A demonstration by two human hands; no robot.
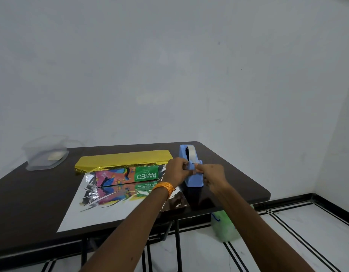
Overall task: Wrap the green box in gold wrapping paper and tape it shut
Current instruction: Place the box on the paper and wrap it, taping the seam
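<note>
Green box lies on its side on the dark counter, on the silver inner face of the gold wrapping paper; printed side faces the person, lettering upside down. Far part of the sheet is folded over the top of the box, gold side up, covering its upper face. Near part of the sheet lies flat toward the counter's front edge, mirroring the box. Blue tape dispenser stands upright just right of the box, roll at its far end. Both hands meet at the dispenser's near end. Left hand, orange thread at the wrist, grip pinched closed with thumb and fingers on a short strip of tape. Right hand likewise pinched on the other end of the strip. Clear plastic container sits at the far left corner. Green bag on the floor under the right edge.
</note>
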